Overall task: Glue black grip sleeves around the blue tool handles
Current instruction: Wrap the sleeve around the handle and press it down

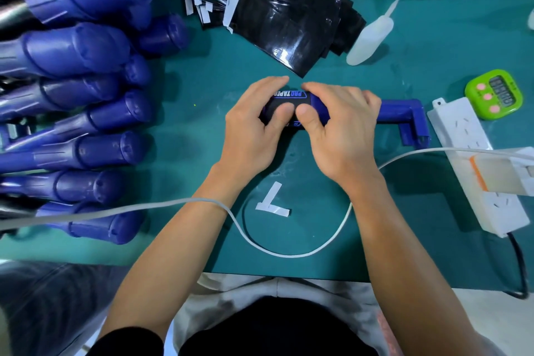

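A blue tool handle lies across the green mat, its angled end pointing right. A black grip sleeve with blue lettering is wrapped around its left part. My left hand and my right hand both press on the sleeve, thumbs side by side on its near face, fingers curled over the far side. A stack of loose black sleeves with white backing strips lies just beyond the hands.
Many blue handles are piled along the left. A white squeeze bottle, green timer and white power strip sit at right. A white cable loops across the mat; two peeled white strips lie near it.
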Motion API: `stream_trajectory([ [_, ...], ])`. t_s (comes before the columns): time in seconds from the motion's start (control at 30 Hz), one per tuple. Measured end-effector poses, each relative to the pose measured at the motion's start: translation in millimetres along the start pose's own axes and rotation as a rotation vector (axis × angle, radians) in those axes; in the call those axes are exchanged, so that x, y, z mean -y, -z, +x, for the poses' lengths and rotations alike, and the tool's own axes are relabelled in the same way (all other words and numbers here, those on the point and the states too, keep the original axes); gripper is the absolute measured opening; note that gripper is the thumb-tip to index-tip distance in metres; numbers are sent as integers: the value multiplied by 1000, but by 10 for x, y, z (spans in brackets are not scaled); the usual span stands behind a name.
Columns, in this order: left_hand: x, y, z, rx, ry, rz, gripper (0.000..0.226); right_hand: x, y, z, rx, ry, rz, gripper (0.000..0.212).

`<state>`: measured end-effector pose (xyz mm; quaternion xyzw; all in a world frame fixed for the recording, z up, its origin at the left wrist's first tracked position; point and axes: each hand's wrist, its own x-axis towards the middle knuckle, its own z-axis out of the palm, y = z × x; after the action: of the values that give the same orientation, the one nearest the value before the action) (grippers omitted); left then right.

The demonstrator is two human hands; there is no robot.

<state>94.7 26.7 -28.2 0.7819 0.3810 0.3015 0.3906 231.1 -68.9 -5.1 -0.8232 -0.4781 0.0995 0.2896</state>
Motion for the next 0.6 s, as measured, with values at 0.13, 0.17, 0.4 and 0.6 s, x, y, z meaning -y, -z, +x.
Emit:
stream_trajectory([
  [0.13,-6,-1,13,24,-8,-8,31,28,-44,29,-14,-20,-63,45],
  [0.17,-1,11,4,31,-27,-7,30,15,-44,25,-18,-11,-56,43],
  [0.4,38,60,-33,12,-47,-29,33,-46,-14,-4,-24,6,67,32],
  [0.6,12,40,-21,-17,29,-31,34,66,-65,19,-20,-38,-132,48],
])
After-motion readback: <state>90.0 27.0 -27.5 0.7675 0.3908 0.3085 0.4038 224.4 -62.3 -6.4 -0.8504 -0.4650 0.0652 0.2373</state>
